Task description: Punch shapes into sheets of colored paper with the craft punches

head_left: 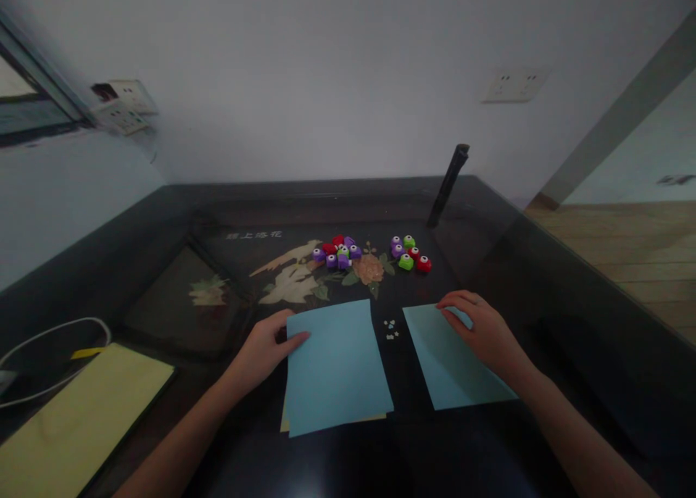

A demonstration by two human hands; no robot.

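Two light blue paper sheets lie on a dark glass-topped table (489, 237). My left hand (266, 349) grips the left edge of the left blue sheet (337, 367), thumb on top; a yellow sheet peeks out beneath it. My right hand (481, 328) rests on the upper right of the right blue sheet (449, 367), fingers curled against the paper. Tiny paper cut-outs (390, 329) lie between the two sheets.
Two clusters of small craft punches, purple, red and green, sit further back: the left cluster (337, 251) and the right cluster (409, 252). A dark stick (446, 185) leans at the back. A yellow pad (70, 418) and a white cable (54, 353) lie at the left.
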